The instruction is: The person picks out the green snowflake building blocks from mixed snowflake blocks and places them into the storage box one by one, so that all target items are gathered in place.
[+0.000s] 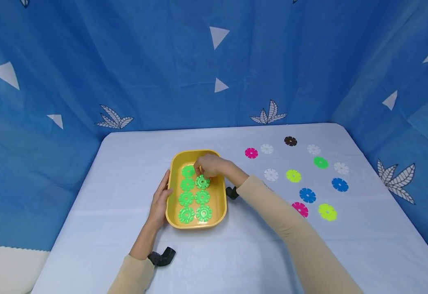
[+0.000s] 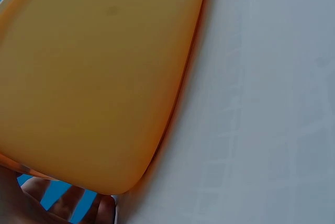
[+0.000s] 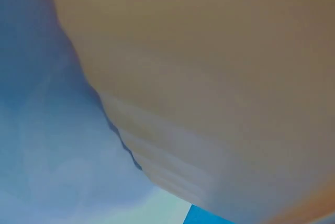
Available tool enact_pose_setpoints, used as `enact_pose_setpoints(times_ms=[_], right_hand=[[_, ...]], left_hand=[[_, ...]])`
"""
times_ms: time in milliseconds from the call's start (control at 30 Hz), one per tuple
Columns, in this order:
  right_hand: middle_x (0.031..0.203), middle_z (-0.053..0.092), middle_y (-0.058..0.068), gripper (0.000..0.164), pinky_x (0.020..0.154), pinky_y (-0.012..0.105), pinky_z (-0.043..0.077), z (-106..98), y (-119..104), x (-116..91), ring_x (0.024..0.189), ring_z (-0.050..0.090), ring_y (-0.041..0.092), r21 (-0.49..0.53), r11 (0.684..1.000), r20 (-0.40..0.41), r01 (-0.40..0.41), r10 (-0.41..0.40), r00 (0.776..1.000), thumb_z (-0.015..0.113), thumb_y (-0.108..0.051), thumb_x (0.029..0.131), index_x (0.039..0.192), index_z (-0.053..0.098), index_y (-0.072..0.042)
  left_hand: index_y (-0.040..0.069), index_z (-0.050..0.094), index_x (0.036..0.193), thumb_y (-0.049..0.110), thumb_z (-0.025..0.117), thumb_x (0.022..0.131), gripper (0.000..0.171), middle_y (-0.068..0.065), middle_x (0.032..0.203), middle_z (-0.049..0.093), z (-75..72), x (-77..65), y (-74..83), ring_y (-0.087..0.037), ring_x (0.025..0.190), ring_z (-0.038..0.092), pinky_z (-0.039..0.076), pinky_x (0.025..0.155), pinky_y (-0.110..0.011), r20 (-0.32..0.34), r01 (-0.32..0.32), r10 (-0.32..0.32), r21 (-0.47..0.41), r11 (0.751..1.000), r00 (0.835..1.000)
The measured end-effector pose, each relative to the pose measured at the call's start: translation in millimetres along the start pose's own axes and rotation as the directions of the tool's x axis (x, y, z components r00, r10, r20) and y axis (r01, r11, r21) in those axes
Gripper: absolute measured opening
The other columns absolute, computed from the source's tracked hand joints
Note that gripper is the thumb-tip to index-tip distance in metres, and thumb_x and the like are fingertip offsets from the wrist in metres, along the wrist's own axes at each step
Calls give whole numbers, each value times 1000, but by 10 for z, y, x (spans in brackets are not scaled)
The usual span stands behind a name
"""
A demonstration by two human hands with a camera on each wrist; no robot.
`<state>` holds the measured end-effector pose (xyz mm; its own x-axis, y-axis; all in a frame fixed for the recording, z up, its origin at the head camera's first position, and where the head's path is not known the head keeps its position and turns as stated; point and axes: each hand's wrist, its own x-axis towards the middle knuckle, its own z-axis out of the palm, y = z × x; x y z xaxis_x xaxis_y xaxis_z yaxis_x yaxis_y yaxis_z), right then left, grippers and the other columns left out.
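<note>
A yellow tray (image 1: 222, 208) holds several green notched discs set out in two columns, among them a lower-right disc (image 1: 204, 213) and a lower-left disc (image 1: 186, 215). My left hand (image 1: 158, 204) grips the tray's left wall, thumb over the rim and fingers outside; in the left wrist view the tray's outer side (image 2: 99, 77) fills the left half. Inside the tray, my right hand (image 1: 211, 164) reaches down near the far right corner. Its fingertips pinch a green disc (image 1: 202, 182) in the right column. The right wrist view is mostly blocked by a beige sleeve (image 3: 209, 93).
Loose notched discs lie scattered on the white table (image 1: 125, 183) to the right: a brown disc (image 1: 290, 141), a green disc (image 1: 321, 162), and several pink, white, yellow and blue ones. Behind the table hangs a blue curtain (image 1: 184, 81).
</note>
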<state>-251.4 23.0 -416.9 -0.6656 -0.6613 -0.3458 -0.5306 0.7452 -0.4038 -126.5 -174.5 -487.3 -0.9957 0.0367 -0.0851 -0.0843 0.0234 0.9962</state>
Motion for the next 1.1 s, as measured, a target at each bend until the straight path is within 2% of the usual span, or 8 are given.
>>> enact_pose_setpoints(times_ms=[300, 533, 833, 933, 1033, 1100], right_hand=[[89, 62, 0, 24, 56, 22, 37, 50, 6, 37, 70, 45, 14, -52, 999, -2, -10, 9, 1000, 64, 4, 87, 95, 71, -18], [85, 63, 0, 25, 53, 21, 33, 58, 4, 42, 63, 40, 13, -94, 996, -6, 3, -3, 1000, 62, 3, 88, 95, 71, -19], [90, 63, -2, 31, 53, 21, 34, 66, 0, 40, 66, 43, 13, -111, 994, -11, -9, 8, 1000, 58, 7, 88, 99, 70, -19], [93, 64, -1, 32, 54, 21, 34, 52, 0, 26, 68, 45, 14, -87, 996, -17, -1, 0, 1000, 55, 8, 89, 100, 70, -18], [96, 66, 2, 21, 60, 22, 41, 6, 8, -2, 74, 52, 15, -57, 997, -37, 51, -54, 998, 59, 2, 92, 99, 71, -14], [100, 68, 5, 14, 69, 25, 47, -59, 15, -45, 82, 57, 18, -28, 995, -60, 93, -95, 994, 63, -4, 92, 101, 71, -11]], left_hand=[[34, 21, 156, 12, 31, 102, 59, 13, 163, 15, -2, 4, -2, -11, 150, 14, 27, 102, -1, -11, 10, -10, 0, 1000, 1000], [30, 19, 157, 11, 30, 103, 59, 8, 164, 13, -2, -5, -6, -16, 150, 15, 30, 102, -4, 10, -23, 23, -27, 999, 1000], [31, 18, 157, 11, 29, 103, 59, 7, 164, 12, -3, -2, 6, -16, 151, 15, 30, 102, -4, 16, -28, 28, -28, 999, 999], [31, 18, 157, 11, 29, 103, 59, 7, 164, 13, -4, 1, 6, -17, 150, 16, 31, 102, -5, 17, -28, 29, -32, 999, 999], [31, 18, 157, 11, 29, 103, 59, 7, 164, 13, -6, 2, 7, -16, 150, 16, 31, 102, -5, 17, -25, 26, -29, 999, 1000], [31, 18, 157, 12, 30, 103, 59, 8, 164, 13, -9, -1, 8, -15, 150, 15, 30, 103, -5, 13, -19, 19, -25, 999, 1000]])
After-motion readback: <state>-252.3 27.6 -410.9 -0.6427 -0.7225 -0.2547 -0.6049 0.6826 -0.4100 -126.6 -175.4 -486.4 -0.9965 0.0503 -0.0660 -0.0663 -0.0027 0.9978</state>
